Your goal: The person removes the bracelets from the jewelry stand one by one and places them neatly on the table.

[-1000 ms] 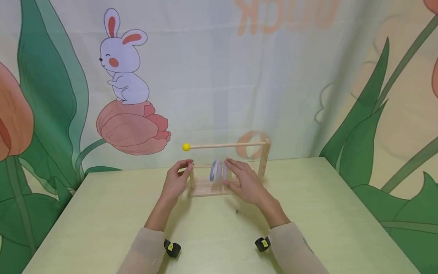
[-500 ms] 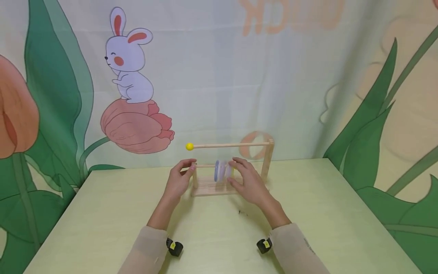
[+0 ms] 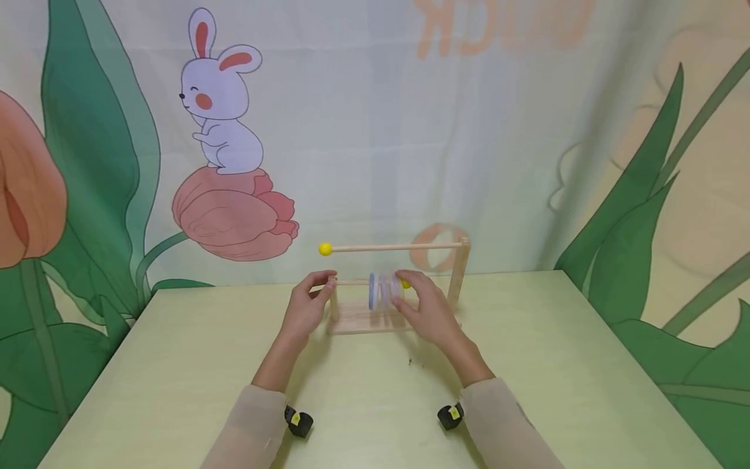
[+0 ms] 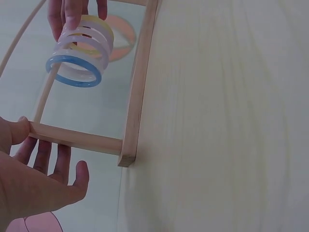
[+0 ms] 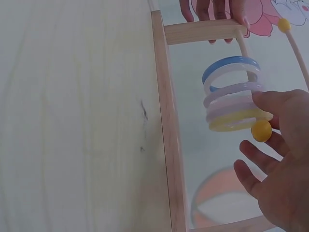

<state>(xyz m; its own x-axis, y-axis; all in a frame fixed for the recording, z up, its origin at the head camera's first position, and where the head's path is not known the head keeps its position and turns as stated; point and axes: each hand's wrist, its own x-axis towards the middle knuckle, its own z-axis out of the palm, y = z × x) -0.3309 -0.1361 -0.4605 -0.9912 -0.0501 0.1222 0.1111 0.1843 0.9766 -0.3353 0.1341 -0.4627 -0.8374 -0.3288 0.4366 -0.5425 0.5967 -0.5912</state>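
Note:
A wooden bangle rack (image 3: 351, 327) stands toward the back of the table, with a low rod and a longer upper rod. Several bangles (image 5: 231, 89) hang on the low rod: blue, white, lilac, pinkish and yellow. My left hand (image 3: 304, 307) holds the top of the short left post (image 4: 77, 138), thumb on one side and fingers on the other. At the rod's right end, my right hand (image 3: 430, 311) pinches the bangles nearest the yellow end ball (image 5: 261, 131). The blue bangle (image 4: 79, 81) and a white one sit slightly apart, farther left.
The upper rod (image 3: 392, 247) runs above the hands, with a yellow ball (image 3: 325, 249) at its left tip and a tall post (image 3: 459, 277) at its right. Small dark marks (image 5: 144, 110) lie on the tabletop before the rack. A printed curtain (image 3: 328, 130) hangs behind.
My right hand has shifted slightly right along the low rod, and the bangles beside it have moved that way too. The low rod's yellow ball now shows. My left hand keeps its hold.

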